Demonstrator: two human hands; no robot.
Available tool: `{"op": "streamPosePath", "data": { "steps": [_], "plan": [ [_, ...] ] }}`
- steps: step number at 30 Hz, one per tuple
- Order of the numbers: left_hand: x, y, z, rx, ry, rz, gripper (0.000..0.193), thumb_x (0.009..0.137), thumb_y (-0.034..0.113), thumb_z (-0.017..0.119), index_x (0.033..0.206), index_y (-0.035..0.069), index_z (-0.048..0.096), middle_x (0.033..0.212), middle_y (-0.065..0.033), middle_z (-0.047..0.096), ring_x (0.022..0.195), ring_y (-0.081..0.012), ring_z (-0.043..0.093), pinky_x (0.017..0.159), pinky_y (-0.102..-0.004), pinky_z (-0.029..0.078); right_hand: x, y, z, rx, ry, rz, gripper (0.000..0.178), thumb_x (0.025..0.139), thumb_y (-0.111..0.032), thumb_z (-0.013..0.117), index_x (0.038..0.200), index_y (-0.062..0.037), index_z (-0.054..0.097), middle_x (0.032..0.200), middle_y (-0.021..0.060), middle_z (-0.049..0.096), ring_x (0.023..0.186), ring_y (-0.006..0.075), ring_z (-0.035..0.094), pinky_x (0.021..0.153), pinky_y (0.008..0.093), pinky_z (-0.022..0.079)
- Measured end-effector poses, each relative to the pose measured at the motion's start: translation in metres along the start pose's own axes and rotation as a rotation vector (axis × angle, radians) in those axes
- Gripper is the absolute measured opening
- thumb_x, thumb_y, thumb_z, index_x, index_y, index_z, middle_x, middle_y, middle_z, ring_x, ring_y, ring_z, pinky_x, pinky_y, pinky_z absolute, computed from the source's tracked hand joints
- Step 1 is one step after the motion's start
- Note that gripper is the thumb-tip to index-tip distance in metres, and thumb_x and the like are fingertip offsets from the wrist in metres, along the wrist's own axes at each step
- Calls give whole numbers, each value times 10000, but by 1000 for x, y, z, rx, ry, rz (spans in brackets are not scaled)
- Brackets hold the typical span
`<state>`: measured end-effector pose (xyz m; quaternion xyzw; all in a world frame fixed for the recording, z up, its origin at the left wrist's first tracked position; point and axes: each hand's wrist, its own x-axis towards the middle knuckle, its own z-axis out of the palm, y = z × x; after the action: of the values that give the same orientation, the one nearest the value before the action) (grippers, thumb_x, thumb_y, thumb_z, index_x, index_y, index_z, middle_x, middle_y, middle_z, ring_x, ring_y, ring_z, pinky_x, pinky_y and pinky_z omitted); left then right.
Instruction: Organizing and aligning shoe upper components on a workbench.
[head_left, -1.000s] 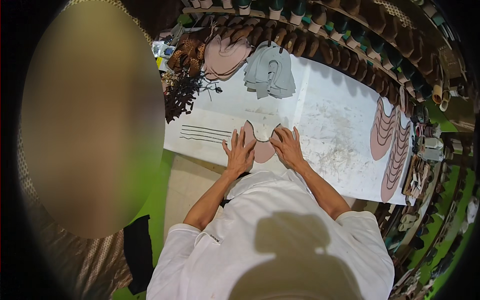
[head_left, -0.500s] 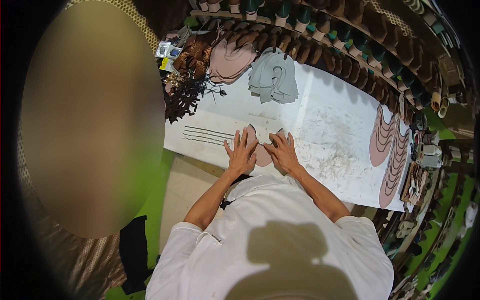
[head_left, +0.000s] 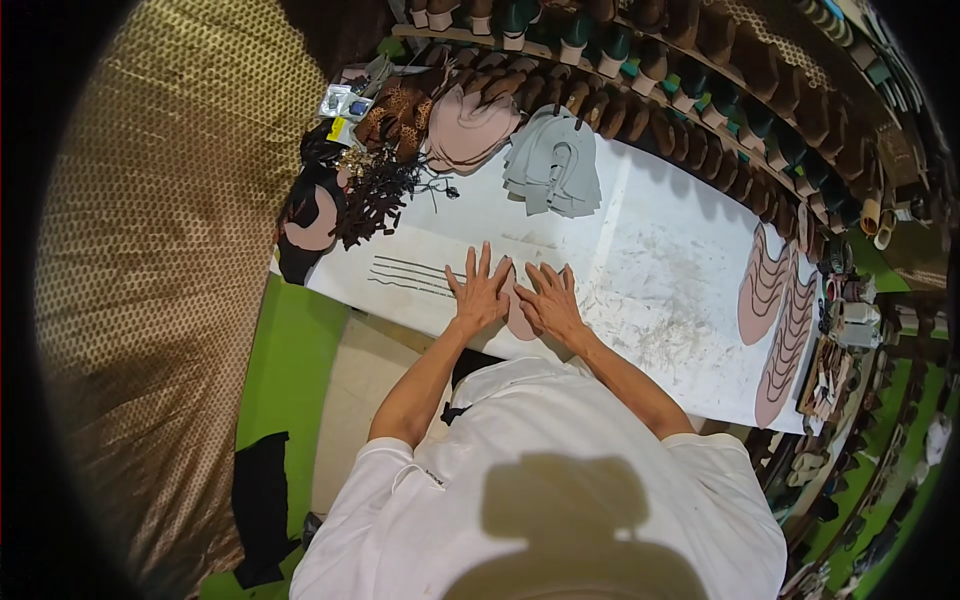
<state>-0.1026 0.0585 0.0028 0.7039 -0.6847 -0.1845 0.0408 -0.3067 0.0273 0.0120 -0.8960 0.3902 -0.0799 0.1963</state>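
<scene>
A pink cut shoe-upper piece (head_left: pixel 520 320) lies on the white-covered table close to my body, its upper part mostly hidden by my hands. My left hand (head_left: pixel 481 296) rests on its left side, fingers outstretched and spread. On the opposite side my right hand (head_left: pixel 551 302) lies with fingers spread, thumb and fingertips touching the piece's edge. Left of my left hand, several thin black strips (head_left: pixel 412 270) lie side by side. At the table's right end, overlapping pink pieces with dark curved edges form two rows (head_left: pixel 762 300).
Along the far side lie a pile of pink pieces (head_left: pixel 468 130), a stack of grey pieces (head_left: pixel 535 170) and a tangle of dark strips (head_left: pixel 378 200). Shelves of shoes (head_left: pixel 690 90) curve behind the table. A patterned gold curtain (head_left: pixel 170 250) hangs at the left.
My hands have come a little closer together over the pink piece, covering more of its upper part. A large blurred shape at the left is gone from view.
</scene>
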Motion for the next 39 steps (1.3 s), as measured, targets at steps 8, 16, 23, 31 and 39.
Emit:
{"op": "streamPosePath", "data": {
  "steps": [8,16,23,31,39],
  "plan": [
    [5,-3,-6,11,-25,-3,871,734,321,701,1569,319,454,1762,-150,74,1599,-455,62,1100,-870,63,17,0,1,21,84,22,396,973,-298,634,1352,-204,693,1613,112,435,1508,344,342,1233,678,129],
    [7,2,-12,-51,-48,-42,880,721,322,737,1559,336,469,1765,-147,61,1604,-437,57,1104,-861,47,30,4,3,96,91,66,387,955,-266,635,1329,-193,705,1592,128,458,1498,351,351,1225,692,132],
    [-4,-5,3,-88,105,-41,879,737,363,732,1559,178,480,1759,-180,45,1596,-466,44,1089,-871,48,15,3,-12,53,163,175,400,942,-264,648,1300,-96,702,1587,146,456,1490,363,353,1211,695,150],
    [-23,4,17,36,180,-72,633,838,331,704,1378,17,603,1752,-187,98,1593,-469,40,1065,-871,71,-50,11,-1,-79,283,469,465,965,-356,648,1209,34,713,1607,160,434,1490,401,322,1226,669,91],
    [-13,-1,27,-246,247,-297,279,849,388,761,1045,194,799,1706,-148,293,1599,-422,73,1079,-854,35,-52,9,9,138,432,518,303,929,-295,704,1093,-46,759,1539,170,491,1491,400,324,1218,676,79]
  ]
}}
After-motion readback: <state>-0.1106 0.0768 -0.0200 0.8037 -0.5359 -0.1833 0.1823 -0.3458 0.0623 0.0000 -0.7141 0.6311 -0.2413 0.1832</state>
